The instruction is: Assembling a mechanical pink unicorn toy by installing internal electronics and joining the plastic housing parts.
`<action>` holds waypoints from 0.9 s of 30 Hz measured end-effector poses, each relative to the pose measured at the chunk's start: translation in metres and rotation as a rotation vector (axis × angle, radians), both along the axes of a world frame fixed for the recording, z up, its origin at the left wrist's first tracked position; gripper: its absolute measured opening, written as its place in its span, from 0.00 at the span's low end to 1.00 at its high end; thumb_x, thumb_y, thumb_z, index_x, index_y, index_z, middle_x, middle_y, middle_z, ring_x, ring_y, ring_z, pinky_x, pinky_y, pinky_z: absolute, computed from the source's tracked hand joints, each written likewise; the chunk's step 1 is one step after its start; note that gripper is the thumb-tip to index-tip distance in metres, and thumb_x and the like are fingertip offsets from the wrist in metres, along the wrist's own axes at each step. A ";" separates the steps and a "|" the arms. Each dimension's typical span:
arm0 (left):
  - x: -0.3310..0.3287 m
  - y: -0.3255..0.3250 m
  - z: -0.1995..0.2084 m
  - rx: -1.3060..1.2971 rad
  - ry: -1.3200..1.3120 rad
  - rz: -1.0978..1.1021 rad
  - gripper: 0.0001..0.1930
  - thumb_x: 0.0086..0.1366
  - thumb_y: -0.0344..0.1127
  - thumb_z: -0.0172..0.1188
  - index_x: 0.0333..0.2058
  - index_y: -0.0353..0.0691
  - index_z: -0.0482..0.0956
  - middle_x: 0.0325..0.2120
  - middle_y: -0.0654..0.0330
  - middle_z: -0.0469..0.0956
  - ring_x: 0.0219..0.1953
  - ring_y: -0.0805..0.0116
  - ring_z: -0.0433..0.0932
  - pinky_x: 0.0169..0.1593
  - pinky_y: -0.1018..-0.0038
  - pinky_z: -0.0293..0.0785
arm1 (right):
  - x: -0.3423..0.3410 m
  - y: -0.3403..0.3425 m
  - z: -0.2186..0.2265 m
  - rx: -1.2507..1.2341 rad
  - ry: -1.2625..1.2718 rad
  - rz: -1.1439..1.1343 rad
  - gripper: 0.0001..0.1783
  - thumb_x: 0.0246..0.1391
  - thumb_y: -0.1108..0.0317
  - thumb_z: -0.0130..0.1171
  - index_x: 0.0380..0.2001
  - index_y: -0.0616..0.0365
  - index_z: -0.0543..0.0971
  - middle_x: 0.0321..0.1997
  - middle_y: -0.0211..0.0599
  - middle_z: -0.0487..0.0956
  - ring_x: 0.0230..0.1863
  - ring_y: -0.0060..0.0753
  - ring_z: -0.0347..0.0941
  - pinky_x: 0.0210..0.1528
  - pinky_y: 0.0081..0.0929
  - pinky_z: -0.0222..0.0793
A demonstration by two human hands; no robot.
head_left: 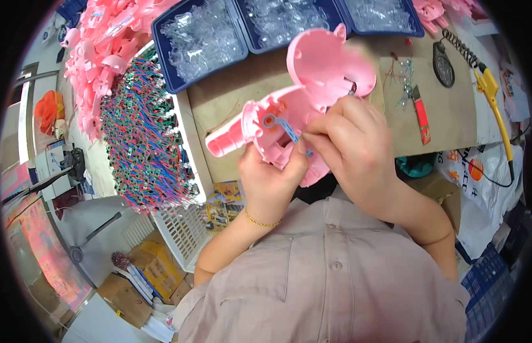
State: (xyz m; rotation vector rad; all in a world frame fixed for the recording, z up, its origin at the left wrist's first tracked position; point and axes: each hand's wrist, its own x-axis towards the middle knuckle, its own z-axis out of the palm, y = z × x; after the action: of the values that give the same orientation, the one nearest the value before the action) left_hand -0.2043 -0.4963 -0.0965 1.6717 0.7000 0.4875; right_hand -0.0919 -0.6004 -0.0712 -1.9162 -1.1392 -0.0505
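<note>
My left hand (272, 178) grips a pink hollow plastic toy shell (227, 137) from below, its thumb laid over the near edge. Inside the shell sit a round grey-orange piece (269, 120) and a slim blue plastic arm (286, 130). Thumb and fingertips of my right hand (357, 154) are pinched together beside the end of that blue arm; what is between them is too small to tell. Just beyond my right knuckles, a rounded pink shell half (314, 60) stands with its hollow side showing, with a small dark part inside it.
Blue bins (246, 54) of clear plastic parts line the back. At left, a white crate (183, 228) stands near heaped coloured wires with small boards (146, 131) and pink shells (100, 63). At right lie a red cutter knife (421, 117), a dark oval object (443, 66) and a yellow coiled-cord tool (492, 100).
</note>
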 end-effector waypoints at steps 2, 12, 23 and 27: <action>0.004 -0.003 0.004 -0.044 -0.023 0.020 0.15 0.53 0.30 0.66 0.38 0.30 0.76 0.31 0.56 0.81 0.32 0.74 0.78 0.38 0.76 0.75 | 0.002 -0.001 0.002 0.001 0.056 0.016 0.09 0.37 0.76 0.66 0.26 0.58 0.78 0.25 0.34 0.70 0.27 0.36 0.67 0.30 0.32 0.61; 0.005 -0.004 0.007 0.189 0.024 0.002 0.15 0.50 0.28 0.66 0.38 0.31 0.76 0.30 0.57 0.81 0.30 0.74 0.79 0.36 0.76 0.75 | 0.002 -0.002 0.010 -0.117 -0.010 -0.006 0.08 0.38 0.74 0.66 0.24 0.57 0.77 0.24 0.32 0.70 0.27 0.35 0.67 0.32 0.31 0.59; 0.015 0.035 0.030 -0.317 0.101 -0.325 0.18 0.56 0.24 0.58 0.47 0.31 0.70 0.40 0.58 0.75 0.39 0.73 0.76 0.44 0.74 0.74 | 0.040 -0.033 0.037 -0.014 0.399 -0.028 0.08 0.55 0.75 0.53 0.37 0.65 0.78 0.37 0.38 0.78 0.39 0.25 0.74 0.43 0.21 0.68; 0.028 0.040 0.067 0.688 0.202 -0.541 0.20 0.46 0.23 0.61 0.42 0.38 0.76 0.35 0.55 0.75 0.35 0.59 0.78 0.35 0.71 0.74 | 0.081 -0.032 0.081 -0.044 0.396 0.061 0.15 0.53 0.72 0.56 0.44 0.69 0.76 0.43 0.40 0.79 0.46 0.28 0.75 0.50 0.22 0.68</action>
State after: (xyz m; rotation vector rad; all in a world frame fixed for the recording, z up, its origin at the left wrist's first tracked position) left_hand -0.1764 -0.4565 -0.0297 2.4791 0.1877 0.1687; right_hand -0.0110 -0.6329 0.0096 -1.8233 -0.9329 0.3751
